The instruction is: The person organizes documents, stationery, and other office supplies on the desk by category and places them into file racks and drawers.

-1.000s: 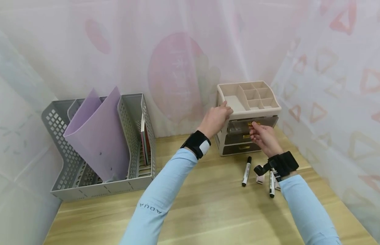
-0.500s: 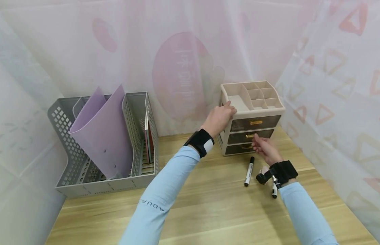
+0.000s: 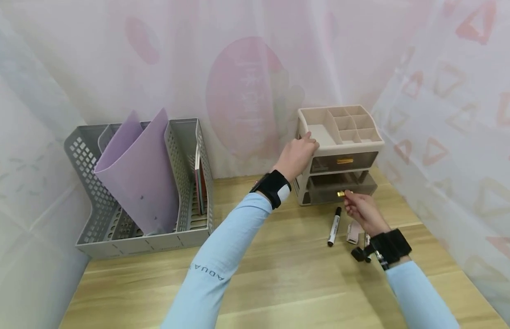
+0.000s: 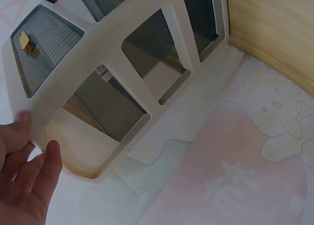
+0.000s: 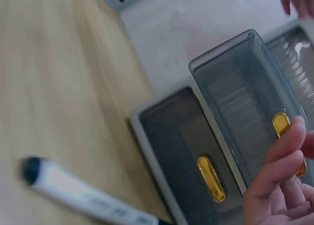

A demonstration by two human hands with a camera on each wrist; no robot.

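Note:
A beige desktop drawer organizer (image 3: 349, 147) stands at the back right, with open compartments on top and dark see-through drawers below. At its upper left front corner my left hand (image 3: 297, 157) grips the rim; the left wrist view shows thumb and fingers around that edge (image 4: 41, 131). The middle drawer (image 3: 324, 195) sticks out, and the right wrist view looks into its bare inside. My right hand (image 3: 365, 211) pinches this drawer's gold handle (image 5: 281, 124). The top drawer (image 3: 326, 163) is closed, and so is the bottom drawer (image 5: 179, 151), partly hidden in the head view.
A black-capped white marker (image 3: 334, 227) lies in front of the organizer. Beside it are a small pinkish item (image 3: 353, 232) and another marker (image 3: 367, 240), partly covered by the right wrist gear. On the left stands a grey file rack (image 3: 144, 246) with a purple folder (image 3: 135, 183) and thin booklets (image 3: 199, 183).
The top drawer, pulled slightly out at first, went closed. My right hand moved down to the middle drawer's handle and drew that drawer outward. My left hand stayed on the organizer's corner.

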